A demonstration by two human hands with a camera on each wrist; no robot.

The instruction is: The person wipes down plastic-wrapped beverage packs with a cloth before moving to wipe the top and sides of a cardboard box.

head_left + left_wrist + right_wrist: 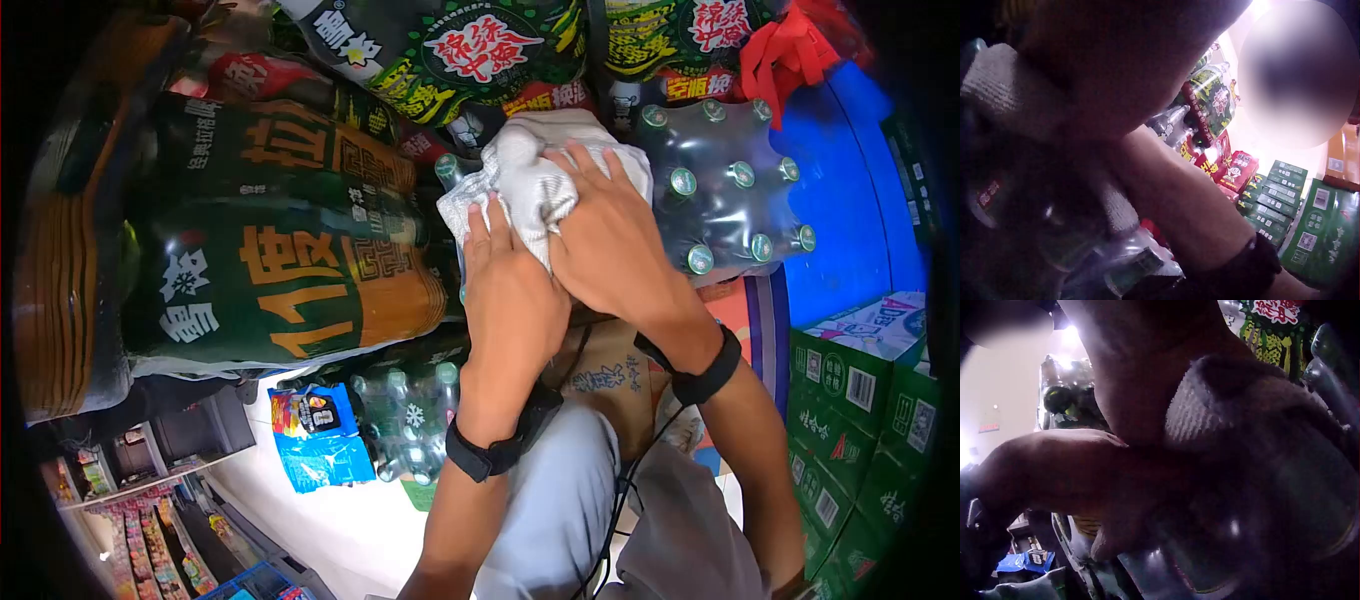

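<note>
A white textured cloth (530, 180) lies bunched on top of shrink-wrapped green-capped bottles (725, 185) in the head view. My left hand (512, 305) rests on its near left part with fingers extended. To the right, my right hand (615, 235) presses on the cloth with straight, slightly spread fingers. The two hands are close together, and both thumbs are hidden. In the dark left wrist view, parts of the cloth (997, 84) show around a hand. The right wrist view shows the cloth (1191, 412) beside bottles, much of it in shadow.
Large dark green wrapped packs (220, 230) stand at left, more packs (480, 50) behind. A blue surface (840, 200) and a red bag (790, 50) are at right, above green cartons (840, 400). Below lie a blue packet (320, 440) and a cable (620, 490).
</note>
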